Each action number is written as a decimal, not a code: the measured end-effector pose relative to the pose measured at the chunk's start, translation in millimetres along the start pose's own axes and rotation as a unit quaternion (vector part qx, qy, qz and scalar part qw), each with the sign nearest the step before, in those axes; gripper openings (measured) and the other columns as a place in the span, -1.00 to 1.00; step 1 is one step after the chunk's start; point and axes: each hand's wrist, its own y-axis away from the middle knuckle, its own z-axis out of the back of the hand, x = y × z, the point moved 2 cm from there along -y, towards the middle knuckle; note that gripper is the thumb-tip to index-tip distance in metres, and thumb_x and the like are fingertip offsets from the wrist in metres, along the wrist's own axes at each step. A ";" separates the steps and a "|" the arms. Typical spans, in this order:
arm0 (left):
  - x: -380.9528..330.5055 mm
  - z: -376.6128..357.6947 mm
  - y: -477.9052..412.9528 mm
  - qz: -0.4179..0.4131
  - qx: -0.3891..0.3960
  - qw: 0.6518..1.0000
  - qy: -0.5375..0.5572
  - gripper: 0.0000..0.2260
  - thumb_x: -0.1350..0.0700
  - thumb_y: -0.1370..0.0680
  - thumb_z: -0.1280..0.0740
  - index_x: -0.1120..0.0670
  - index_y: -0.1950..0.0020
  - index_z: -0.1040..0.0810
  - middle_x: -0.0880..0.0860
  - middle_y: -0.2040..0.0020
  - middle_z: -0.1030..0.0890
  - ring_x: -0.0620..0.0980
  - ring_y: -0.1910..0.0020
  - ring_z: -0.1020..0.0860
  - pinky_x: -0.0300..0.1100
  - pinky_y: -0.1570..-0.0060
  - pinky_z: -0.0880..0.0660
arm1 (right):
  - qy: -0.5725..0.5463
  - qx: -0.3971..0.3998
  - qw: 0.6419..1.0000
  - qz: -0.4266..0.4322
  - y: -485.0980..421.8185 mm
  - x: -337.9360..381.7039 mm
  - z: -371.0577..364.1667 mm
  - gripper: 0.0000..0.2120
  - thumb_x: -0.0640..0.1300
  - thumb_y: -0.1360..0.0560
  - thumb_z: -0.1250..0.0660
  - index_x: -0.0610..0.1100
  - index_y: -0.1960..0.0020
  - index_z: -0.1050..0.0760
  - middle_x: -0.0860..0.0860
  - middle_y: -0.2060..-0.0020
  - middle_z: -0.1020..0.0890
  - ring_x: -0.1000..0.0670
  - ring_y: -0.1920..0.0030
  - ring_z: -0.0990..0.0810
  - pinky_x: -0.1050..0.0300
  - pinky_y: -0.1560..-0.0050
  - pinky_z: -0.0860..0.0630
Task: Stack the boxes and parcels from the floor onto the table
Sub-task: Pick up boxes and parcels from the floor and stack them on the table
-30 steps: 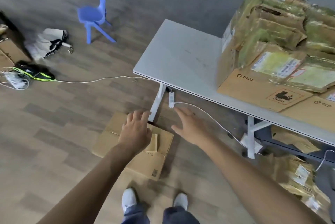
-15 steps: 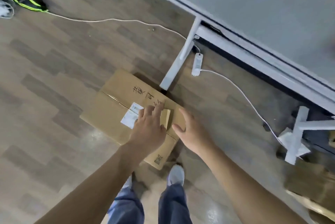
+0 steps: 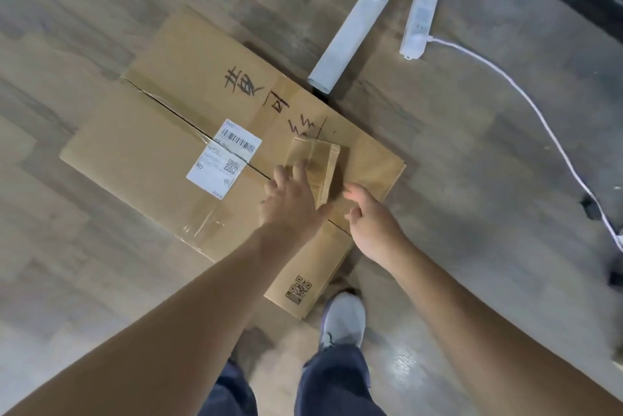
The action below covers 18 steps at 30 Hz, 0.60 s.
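Note:
A large flat cardboard box (image 3: 161, 132) lies on the wooden floor, with a white shipping label (image 3: 224, 158) and black handwriting on top. A small brown parcel (image 3: 320, 156) rests on the box near its right end. My left hand (image 3: 290, 203) lies on the near end of the small parcel, fingers spread over it. My right hand (image 3: 371, 220) hovers just to the right of the parcel with fingers loosely bent and nothing in it.
A white table leg (image 3: 357, 18) stands right behind the box. A white power strip (image 3: 419, 24) and its cable (image 3: 539, 112) lie on the floor at the right. My shoe (image 3: 344, 318) stands against the box's near corner.
The view has dropped closer to the floor and the tabletop has left the frame. Both hands have come down onto the box; my left hand now touches the small parcel.

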 end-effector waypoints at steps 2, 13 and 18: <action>0.5 -11.5 -7.8 0.011 0.003 1.000 -0.002 -0.14 -0.26 -0.42 -0.37 0.10 -0.49 0.01 0.18 -0.33 -0.24 0.22 -0.26 -0.36 0.04 -0.08 -0.46 | -0.035 0.030 0.999 -0.001 -9.1 -5.8 -9.6 -0.50 -0.28 -0.63 -0.04 0.07 -0.52 -0.20 0.12 -0.41 -0.40 0.03 -0.35 -0.44 -0.02 -0.41 -0.32; -5.4 76.6 36.0 0.065 0.100 0.952 0.283 -0.57 -0.08 -0.45 -0.20 0.06 -0.26 -0.42 0.05 -0.07 -0.52 -0.01 0.10 -0.53 -0.17 0.26 -0.59 | -0.126 0.014 0.990 0.063 47.4 45.7 45.3 -0.55 -0.23 -0.60 -0.20 0.21 -0.36 -0.35 0.19 -0.20 -0.49 0.29 -0.08 -0.52 0.43 -0.02 -0.42; -33.0 182.6 102.5 0.159 0.116 0.858 0.473 -0.65 -0.13 -0.43 -0.13 0.05 0.10 -0.60 0.10 0.19 -0.64 0.04 0.26 -0.63 -0.10 0.34 -0.61 | -0.101 -0.005 0.989 0.112 112.3 120.3 109.8 -0.44 -0.08 -0.59 -0.25 0.24 -0.49 -0.14 0.22 -0.30 -0.35 0.42 0.04 -0.49 0.56 0.19 -0.38</action>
